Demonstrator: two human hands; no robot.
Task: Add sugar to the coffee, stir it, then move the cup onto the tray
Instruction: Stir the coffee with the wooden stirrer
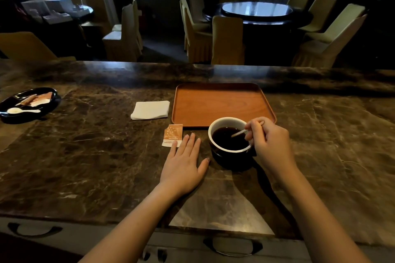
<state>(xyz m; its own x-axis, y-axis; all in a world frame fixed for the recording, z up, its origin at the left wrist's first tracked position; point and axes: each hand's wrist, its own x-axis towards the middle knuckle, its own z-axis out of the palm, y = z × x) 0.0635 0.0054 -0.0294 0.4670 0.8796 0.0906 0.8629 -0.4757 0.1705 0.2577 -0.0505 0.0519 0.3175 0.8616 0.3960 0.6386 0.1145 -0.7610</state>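
Note:
A dark cup (229,157) with a white inside, filled with black coffee, stands on the marble counter just in front of the wooden tray (220,102). My right hand (271,143) is at the cup's right side, pinching a thin white stirrer (240,133) whose tip dips into the coffee. My left hand (186,160) lies flat on the counter left of the cup, fingers spread, fingertips touching an orange-and-white sugar packet (172,134).
A folded white napkin (150,110) lies left of the tray. A black plate (27,103) with sugar packets and a white spoon sits at the far left. Drawer handles run along the counter's front edge. Chairs and round tables stand beyond the counter.

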